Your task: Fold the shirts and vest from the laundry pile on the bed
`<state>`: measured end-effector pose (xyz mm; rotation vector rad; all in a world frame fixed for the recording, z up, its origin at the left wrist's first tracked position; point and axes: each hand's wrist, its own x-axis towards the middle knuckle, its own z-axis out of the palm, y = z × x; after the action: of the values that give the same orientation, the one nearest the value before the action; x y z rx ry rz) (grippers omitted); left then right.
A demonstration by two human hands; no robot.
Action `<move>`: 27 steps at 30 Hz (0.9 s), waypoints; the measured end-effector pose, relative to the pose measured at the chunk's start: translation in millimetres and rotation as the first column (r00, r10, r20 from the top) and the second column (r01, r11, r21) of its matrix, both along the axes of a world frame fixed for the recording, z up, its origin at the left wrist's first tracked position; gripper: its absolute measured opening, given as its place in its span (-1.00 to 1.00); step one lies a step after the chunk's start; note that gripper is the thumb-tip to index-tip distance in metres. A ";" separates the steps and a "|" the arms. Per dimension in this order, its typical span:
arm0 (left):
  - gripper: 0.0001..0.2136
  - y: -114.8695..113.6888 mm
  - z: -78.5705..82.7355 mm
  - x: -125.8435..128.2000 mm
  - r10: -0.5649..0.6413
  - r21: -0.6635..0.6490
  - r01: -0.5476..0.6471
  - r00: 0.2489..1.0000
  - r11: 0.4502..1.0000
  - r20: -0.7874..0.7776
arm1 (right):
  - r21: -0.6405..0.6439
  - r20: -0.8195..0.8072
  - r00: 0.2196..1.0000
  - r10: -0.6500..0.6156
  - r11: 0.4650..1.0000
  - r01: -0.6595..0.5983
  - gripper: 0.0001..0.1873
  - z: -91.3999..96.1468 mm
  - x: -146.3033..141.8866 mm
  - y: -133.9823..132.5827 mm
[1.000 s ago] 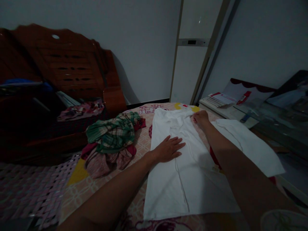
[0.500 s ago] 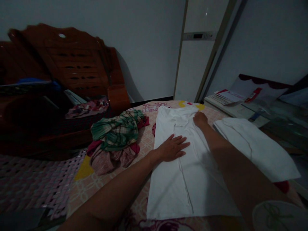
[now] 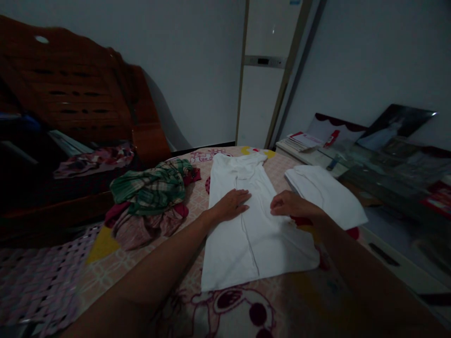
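Observation:
A white shirt (image 3: 229,253) lies spread on the patterned tablecloth (image 3: 165,277), its collar end away from me and its right side partly folded in. My left hand (image 3: 230,204) rests flat on the middle of it, fingers stretched out. At the shirt's right edge, my right hand (image 3: 287,204) has its fingers curled together, pinching the cloth. A folded white garment (image 3: 327,192) sits to the right of my right hand. Left of the shirt is a heap of crumpled clothes, with a green plaid one (image 3: 151,188) on top of a pinkish one (image 3: 144,230).
A carved wooden chair (image 3: 77,94) holding cloth and papers stands at the left. Behind the table rises a tall white cabinet-like unit (image 3: 260,103) with a display. A glass-topped stand (image 3: 373,164) with papers (image 3: 303,141) is at the right. A woven seat (image 3: 45,277) is at lower left.
My right hand has come down the shirt's right edge toward me, and that side is now drawn inward. My left hand stays flat on the shirt. The view has turned right.

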<state>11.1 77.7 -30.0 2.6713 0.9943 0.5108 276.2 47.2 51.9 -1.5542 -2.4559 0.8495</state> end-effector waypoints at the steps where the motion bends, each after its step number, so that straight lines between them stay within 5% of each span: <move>1: -0.52 0.9 -0.8 0.0 -0.001 -0.001 0.001 1.000 1.000 0.019 | -0.003 0.018 1.000 -0.010 1.000 0.010 -0.76 -0.5 2.3 -11.1; 5: -0.44 12.9 2.9 4.4 0.048 -0.088 -0.038 0.992 0.995 0.114 | -0.079 0.068 0.995 -0.070 0.994 0.076 -0.76 -2.9 12.6 -35.7; 8: -0.40 32.6 10.7 16.5 0.217 -0.299 -0.133 0.938 0.945 0.272 | -0.111 0.052 0.997 -0.064 0.991 0.070 -0.80 -2.9 20.2 -43.8; 11: -0.39 52.7 14.9 36.1 0.412 -0.488 -0.186 0.814 0.853 0.410 | -0.130 0.048 0.997 -0.058 0.989 0.063 -0.80 -2.0 24.4 -51.7; 14: -0.37 64.7 13.2 55.4 0.622 -0.671 -0.193 0.612 0.716 0.488 | -0.108 0.100 0.993 -0.057 0.992 0.068 -0.76 -2.3 26.2 -59.5; 17: -0.38 69.3 10.9 66.6 0.731 -0.741 -0.210 0.467 0.638 0.498 | -0.063 0.100 0.992 -0.082 0.994 0.088 -0.80 -5.5 30.7 -63.6; 23: -0.57 72.7 18.3 69.4 0.743 -0.780 -0.163 0.469 0.604 0.477 | -0.117 -0.265 0.959 -0.099 0.991 0.070 -0.78 -8.0 47.1 -63.4; 27: -0.61 74.5 22.8 69.7 0.730 -0.768 -0.140 0.451 0.625 0.513 | -0.240 -0.370 0.903 -0.217 0.962 0.133 -0.72 -4.6 38.0 -71.4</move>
<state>80.8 152.2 -7.3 1.2198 1.2678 1.1227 314.2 -24.2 47.3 -1.4618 -1.9631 1.2772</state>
